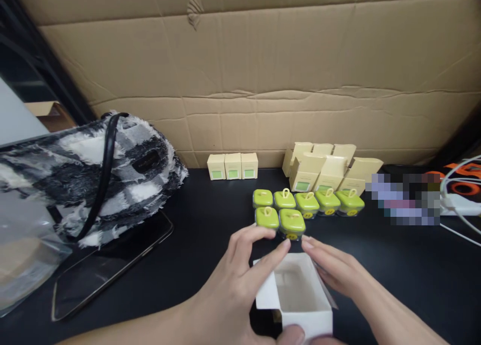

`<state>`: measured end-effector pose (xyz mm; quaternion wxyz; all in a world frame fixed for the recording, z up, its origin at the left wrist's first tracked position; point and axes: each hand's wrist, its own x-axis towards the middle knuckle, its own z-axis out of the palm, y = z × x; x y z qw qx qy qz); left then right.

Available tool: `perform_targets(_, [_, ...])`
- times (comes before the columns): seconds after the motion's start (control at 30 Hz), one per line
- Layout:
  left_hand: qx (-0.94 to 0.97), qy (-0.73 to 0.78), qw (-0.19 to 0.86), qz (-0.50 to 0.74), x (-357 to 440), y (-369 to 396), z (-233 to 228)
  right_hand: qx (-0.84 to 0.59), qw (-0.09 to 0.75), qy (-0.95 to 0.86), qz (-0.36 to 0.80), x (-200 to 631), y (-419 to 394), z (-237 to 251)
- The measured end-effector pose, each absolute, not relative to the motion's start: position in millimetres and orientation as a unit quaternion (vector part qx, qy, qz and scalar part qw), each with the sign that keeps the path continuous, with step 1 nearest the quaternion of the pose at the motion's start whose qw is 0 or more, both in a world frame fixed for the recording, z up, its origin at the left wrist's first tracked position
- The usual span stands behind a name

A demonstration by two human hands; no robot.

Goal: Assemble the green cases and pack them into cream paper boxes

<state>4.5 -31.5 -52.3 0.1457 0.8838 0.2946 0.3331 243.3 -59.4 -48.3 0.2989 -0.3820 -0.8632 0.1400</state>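
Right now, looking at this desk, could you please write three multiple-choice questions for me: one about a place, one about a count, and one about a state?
1. Where does the fuzzy black-and-white bag lie?
A. At the left of the desk
B. Behind the green cases
C. Under the white box

2. How many closed small cream boxes stand in the row by the cardboard wall?
A. Two
B. Three
C. Five

3. In what state is the white box between the left hand and the right hand?
A. Closed and taped
B. Crushed flat
C. Open on top, inside looks empty

Answers: 1 A, the bag rests at the left, partly over a dark phone. 2 B, three boxes stand side by side. 3 C, the bare inside shows from above, while the green cases sit behind it.
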Motion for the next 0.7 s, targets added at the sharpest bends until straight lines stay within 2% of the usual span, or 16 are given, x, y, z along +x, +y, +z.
perform_targets(0.17, [0.865,0.278,0.323,0.263,5.0,-29.9,-60.7,-0.404,0.318,-0.830,0.215,232.3,-55.8,-62.5])
perform_targets(0.4, [0.717,0.319,0.538,0.308,12.5,-26.6,-57.0,-0.390,0.420,-0.756,0.315,216.9,-55.3,-73.0])
perform_targets(0.47, [0.701,0.333,0.551,0.307,12.5,-27.0,-53.5,-0.394,0.428,-0.736,0.347,212.8,-50.2,-80.2])
perform_targets(0.7, [0.736,0.344,0.494,0.311,9.1,-22.9,-69.9,-0.427,0.427,-0.658,0.449,203.6,-39.2,-117.5])
